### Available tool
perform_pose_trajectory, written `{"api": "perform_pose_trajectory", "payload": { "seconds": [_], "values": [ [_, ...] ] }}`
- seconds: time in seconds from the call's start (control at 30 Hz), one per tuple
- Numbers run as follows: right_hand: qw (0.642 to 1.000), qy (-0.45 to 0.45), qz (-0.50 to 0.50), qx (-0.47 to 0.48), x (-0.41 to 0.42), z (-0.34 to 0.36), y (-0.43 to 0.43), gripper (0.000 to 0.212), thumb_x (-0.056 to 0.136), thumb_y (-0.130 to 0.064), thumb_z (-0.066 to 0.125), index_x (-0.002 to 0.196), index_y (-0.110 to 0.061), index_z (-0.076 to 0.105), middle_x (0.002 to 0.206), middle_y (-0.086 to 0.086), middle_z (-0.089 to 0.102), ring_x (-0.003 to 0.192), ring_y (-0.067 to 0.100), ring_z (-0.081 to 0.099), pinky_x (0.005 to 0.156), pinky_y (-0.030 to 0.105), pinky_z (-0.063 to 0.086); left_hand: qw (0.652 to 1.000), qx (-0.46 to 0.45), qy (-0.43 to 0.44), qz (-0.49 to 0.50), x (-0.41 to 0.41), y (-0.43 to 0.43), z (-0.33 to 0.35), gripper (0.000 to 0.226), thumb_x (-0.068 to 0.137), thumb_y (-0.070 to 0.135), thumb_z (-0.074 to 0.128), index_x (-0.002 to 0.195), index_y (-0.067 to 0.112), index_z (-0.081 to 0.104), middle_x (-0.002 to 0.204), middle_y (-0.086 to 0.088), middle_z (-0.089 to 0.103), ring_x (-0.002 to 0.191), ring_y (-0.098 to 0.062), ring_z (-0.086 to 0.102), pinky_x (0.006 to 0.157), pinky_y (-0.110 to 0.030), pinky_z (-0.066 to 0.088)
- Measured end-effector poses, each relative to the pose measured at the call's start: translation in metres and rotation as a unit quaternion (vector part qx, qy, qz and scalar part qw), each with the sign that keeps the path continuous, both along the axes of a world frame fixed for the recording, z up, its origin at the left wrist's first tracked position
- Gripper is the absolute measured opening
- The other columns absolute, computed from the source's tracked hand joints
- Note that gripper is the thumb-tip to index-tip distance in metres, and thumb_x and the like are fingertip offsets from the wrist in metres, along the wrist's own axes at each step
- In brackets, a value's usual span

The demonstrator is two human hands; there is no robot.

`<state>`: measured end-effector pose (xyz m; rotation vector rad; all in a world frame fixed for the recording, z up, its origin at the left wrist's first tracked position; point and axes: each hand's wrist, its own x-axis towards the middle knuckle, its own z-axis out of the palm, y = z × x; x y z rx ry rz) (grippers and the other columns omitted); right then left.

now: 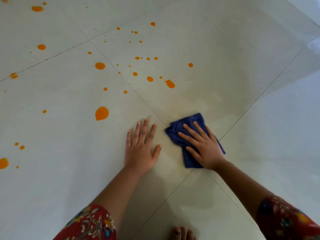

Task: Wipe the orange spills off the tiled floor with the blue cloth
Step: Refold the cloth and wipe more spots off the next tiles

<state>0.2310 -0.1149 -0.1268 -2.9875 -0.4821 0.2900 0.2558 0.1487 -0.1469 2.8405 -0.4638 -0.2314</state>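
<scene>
Past the bare foot (181, 233), I see my right hand (206, 149) flat, fingers straight, pressing the folded blue cloth (189, 160) onto the tiled floor (242, 84). My left hand (140, 149) lies flat and empty beside it. The cloth is light, soft, probably damp: press mid-fold. Orange spills (101, 113) remain ahead-left.

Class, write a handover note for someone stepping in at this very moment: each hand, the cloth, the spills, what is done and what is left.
Left hand: flat on the tiled floor, fingers spread, holding nothing.
Right hand: flat, fingers straight, pressing the blue cloth onto the floor beside the left hand.
Done: tiles around and right of the cloth show no drops, only a faint yellowish film.
Left: many orange spills ahead and to the left, the nearest a large drop.
</scene>
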Motion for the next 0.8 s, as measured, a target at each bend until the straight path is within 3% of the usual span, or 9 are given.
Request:
{"api": "perform_pose_trajectory", "payload": {
  "seconds": [0.07, 0.2, 0.3, 0.43, 0.53, 0.67, 0.73, 0.8],
  "values": [
    [0.995, -0.007, -0.102, -0.007, 0.009, -0.001, -0.018, 0.053, 0.099, -0.054, 0.015, 0.151, -0.044, 0.011, 0.161, -0.014, 0.004, 0.150, 0.017, -0.007, 0.119, 0.053, 0.007, 1.000, 0.008, 0.001, -0.005, 0.001, 0.001, -0.001, 0.071, 0.091, 0.056, 0.027, 0.154, 0.026, 0.010, 0.162, -0.002, 0.000, 0.149, -0.024, 0.002, 0.118, -0.046, 0.004],
    [0.969, -0.018, -0.244, 0.013, 0.066, -0.003, 0.006, 0.054, 0.098, -0.055, 0.016, 0.151, -0.046, 0.009, 0.162, -0.013, 0.002, 0.149, 0.020, -0.008, 0.120, 0.050, 0.000, 1.000, 0.011, 0.012, -0.009, 0.002, 0.002, 0.000, 0.072, 0.091, 0.057, 0.023, 0.154, 0.028, 0.004, 0.162, 0.000, -0.005, 0.149, -0.022, -0.003, 0.118, -0.044, -0.001],
    [0.986, -0.022, -0.167, 0.015, 0.068, -0.003, 0.044, 0.053, 0.099, -0.052, 0.022, 0.151, -0.043, 0.013, 0.162, -0.011, 0.006, 0.150, 0.023, -0.004, 0.119, 0.053, 0.005, 0.999, -0.002, 0.036, -0.003, 0.004, 0.003, 0.002, 0.074, 0.088, 0.061, 0.016, 0.152, 0.031, -0.005, 0.161, 0.004, -0.011, 0.147, -0.015, -0.013, 0.117, -0.040, -0.011],
    [1.000, -0.014, -0.004, 0.003, -0.010, -0.003, 0.024, 0.052, 0.101, -0.050, 0.023, 0.151, -0.044, 0.014, 0.161, -0.013, 0.007, 0.150, 0.020, -0.002, 0.120, 0.048, 0.002, 0.990, -0.104, 0.095, 0.020, 0.010, 0.006, 0.013, 0.080, 0.082, 0.064, 0.008, 0.144, 0.027, -0.024, 0.156, 0.015, -0.017, 0.140, -0.001, -0.022, 0.115, -0.030, -0.017],
    [0.993, -0.007, -0.120, -0.011, -0.023, 0.000, -0.030, 0.052, 0.098, -0.057, 0.011, 0.149, -0.049, 0.008, 0.161, -0.014, 0.007, 0.150, 0.018, -0.004, 0.118, 0.051, 0.009, 0.988, -0.132, 0.076, 0.017, 0.003, 0.012, 0.023, 0.077, 0.086, 0.061, 0.012, 0.147, 0.028, -0.021, 0.158, 0.015, -0.013, 0.143, -0.002, -0.019, 0.118, -0.031, -0.011],
    [0.965, 0.000, -0.264, 0.001, 0.035, 0.002, -0.015, 0.055, 0.097, -0.057, 0.011, 0.150, -0.047, 0.004, 0.162, -0.012, -0.001, 0.149, 0.021, -0.008, 0.119, 0.050, -0.001, 0.989, -0.126, 0.030, 0.074, -0.013, 0.023, 0.027, 0.074, 0.089, 0.053, 0.020, 0.153, 0.025, -0.004, 0.161, 0.010, 0.001, 0.148, -0.010, -0.005, 0.118, -0.033, -0.001],
    [0.971, 0.003, -0.237, 0.018, 0.048, 0.000, 0.023, 0.055, 0.096, -0.056, 0.016, 0.150, -0.045, 0.010, 0.162, -0.010, 0.001, 0.149, 0.024, -0.005, 0.118, 0.052, 0.000, 0.988, -0.111, 0.028, 0.100, -0.024, 0.034, 0.026, 0.074, 0.089, 0.053, 0.023, 0.153, 0.024, 0.002, 0.161, 0.006, 0.007, 0.148, -0.013, 0.002, 0.119, -0.035, 0.004],
    [0.991, -0.012, -0.127, 0.027, 0.024, -0.002, 0.055, 0.055, 0.096, -0.054, 0.020, 0.150, -0.044, 0.017, 0.162, -0.010, 0.009, 0.150, 0.026, 0.002, 0.117, 0.054, 0.008, 0.989, -0.095, 0.031, 0.107, -0.031, 0.048, 0.024, 0.074, 0.088, 0.053, 0.025, 0.154, 0.024, 0.007, 0.161, 0.005, 0.010, 0.149, -0.015, 0.005, 0.119, -0.037, 0.008]
  ]
}}
